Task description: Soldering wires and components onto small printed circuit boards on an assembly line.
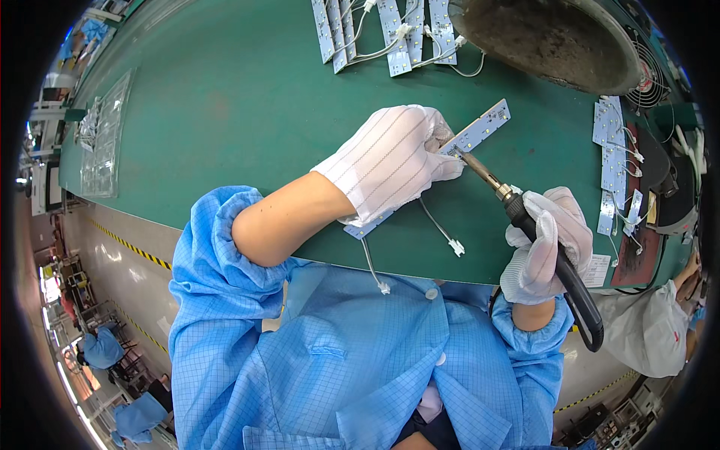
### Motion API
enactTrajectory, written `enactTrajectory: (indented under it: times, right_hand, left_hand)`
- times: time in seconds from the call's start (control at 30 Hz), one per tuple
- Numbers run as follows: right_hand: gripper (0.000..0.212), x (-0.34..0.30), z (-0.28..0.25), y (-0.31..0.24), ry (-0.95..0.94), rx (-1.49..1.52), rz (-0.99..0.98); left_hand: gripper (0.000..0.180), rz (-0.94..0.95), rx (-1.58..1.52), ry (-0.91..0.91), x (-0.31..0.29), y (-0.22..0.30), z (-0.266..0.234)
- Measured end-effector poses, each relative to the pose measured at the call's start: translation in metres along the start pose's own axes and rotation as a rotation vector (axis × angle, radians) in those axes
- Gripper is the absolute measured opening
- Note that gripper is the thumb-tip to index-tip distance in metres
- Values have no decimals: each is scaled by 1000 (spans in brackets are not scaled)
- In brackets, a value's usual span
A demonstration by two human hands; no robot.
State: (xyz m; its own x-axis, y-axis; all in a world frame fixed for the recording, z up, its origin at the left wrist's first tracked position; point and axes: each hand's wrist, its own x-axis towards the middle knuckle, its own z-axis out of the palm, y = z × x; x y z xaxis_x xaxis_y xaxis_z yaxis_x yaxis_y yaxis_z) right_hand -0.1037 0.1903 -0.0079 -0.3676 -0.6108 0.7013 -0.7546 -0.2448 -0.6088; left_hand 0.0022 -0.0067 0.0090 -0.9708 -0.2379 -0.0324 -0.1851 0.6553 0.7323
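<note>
A long, narrow white LED circuit board slants across the space in front of me. My left hand, in a white striped glove, grips it near its middle and hides part of it. Two short white wires with plugs hang below that hand. In my right hand, also gloved, is a soldering iron with a black handle, held like a pen. Its metal tip meets the board just beside my left fingertips; whether it actually touches is too small to tell.
Several wired LED boards lie at the back of the green mat; more are stacked at the right. A dark oval metal pan-like piece overhangs the back right, near a fan. Clear plastic trays lie far left.
</note>
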Motion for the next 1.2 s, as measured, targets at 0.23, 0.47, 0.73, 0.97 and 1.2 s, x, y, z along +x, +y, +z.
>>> enactTrajectory:
  times: [0.23, 0.47, 0.73, 0.97, 1.2]
  right_hand:
    - [20, 2, -5, -3, -58, -10, 64]
    - [20, 6, -2, -2, -60, -55, -6]
    - [18, -2, -1, -5, 93, 12, 162]
    - [17, 1, -6, -6, 3, -4, 138]
    - [17, -2, -2, 0, 35, -7, 55]
  left_hand:
    - [32, -59, -39, -2, 1, 3, 0]
    - [33, -18, 2, 8, 2, -1, 2]
    - [37, -104, -39, -66, 3, 3, -6]
    - [39, -131, -57, -99, 2, 4, -10]
    - [38, -80, -30, -69, 1, 1, -7]
